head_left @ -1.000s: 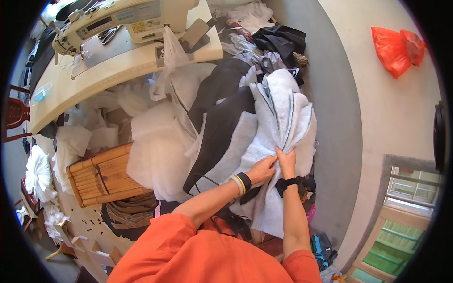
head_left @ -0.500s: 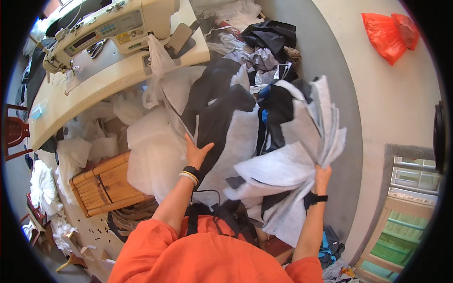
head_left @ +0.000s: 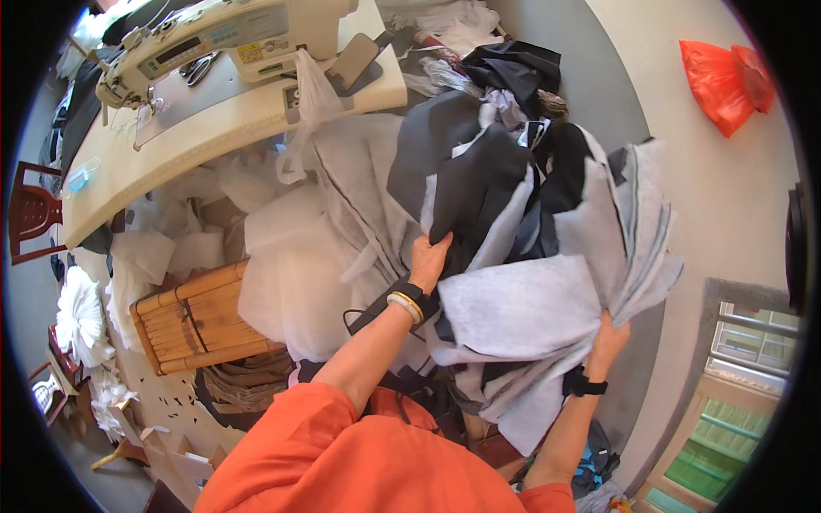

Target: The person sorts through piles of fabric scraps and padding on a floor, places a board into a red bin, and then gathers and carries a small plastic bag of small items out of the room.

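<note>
My right hand (head_left: 609, 349) grips a fanned bundle of white and grey padding pieces (head_left: 522, 301) by one edge, and their free ends spread up and to the left. My left hand (head_left: 430, 263) is closed on the lower edge of a dark grey fabric piece (head_left: 487, 184), with pale padding showing along its sides. Left of that hand lie more grey-white padding sheets (head_left: 363, 184) and a heap of thin white batting (head_left: 295, 265).
A sewing machine (head_left: 248, 38) stands on a cream table (head_left: 231, 141) at upper left, scissors on it. Below is a bamboo bench (head_left: 192, 321). Black and grey fabric scraps (head_left: 513, 73) pile up at the back. A red plastic bag (head_left: 723, 81) hangs at upper right.
My left hand has moved right from beside the dark fabric and closed on its edge, lifting and bunching it. The bundle in my right hand has shifted slightly right. The whole view has also shifted.
</note>
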`<state>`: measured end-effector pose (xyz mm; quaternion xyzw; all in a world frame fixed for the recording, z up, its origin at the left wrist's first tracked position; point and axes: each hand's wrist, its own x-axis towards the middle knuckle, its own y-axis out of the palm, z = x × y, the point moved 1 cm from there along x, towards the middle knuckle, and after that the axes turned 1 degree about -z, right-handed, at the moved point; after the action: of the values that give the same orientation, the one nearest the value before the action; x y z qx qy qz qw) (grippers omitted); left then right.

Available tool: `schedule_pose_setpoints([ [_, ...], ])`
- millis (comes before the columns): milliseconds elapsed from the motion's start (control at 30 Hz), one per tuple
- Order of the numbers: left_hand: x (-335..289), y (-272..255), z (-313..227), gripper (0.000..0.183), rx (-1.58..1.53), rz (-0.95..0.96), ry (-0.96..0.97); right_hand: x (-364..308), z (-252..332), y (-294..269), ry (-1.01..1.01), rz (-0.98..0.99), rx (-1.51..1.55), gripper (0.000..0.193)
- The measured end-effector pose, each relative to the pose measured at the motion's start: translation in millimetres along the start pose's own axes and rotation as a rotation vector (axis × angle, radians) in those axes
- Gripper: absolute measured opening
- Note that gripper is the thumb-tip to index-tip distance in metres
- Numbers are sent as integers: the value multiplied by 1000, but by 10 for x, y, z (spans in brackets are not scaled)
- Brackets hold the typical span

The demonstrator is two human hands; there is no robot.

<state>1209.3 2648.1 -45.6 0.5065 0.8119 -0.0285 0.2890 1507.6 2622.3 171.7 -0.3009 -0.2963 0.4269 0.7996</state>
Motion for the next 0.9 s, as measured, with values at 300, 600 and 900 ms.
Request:
schedule_pose_setpoints([
  [300, 286, -1106, 905, 66, 103, -100, -51, -658, 270, 1943, -262, 365, -127, 47],
  [600, -125, -2937, 874, 103, 520, -882, -125, -864, 57, 2691, -198, 508, -343, 62],
  [900, 361, -2977, 846, 130, 683, -579, -495, -1072, 36, 2791, -217, 419, -368, 65],
])
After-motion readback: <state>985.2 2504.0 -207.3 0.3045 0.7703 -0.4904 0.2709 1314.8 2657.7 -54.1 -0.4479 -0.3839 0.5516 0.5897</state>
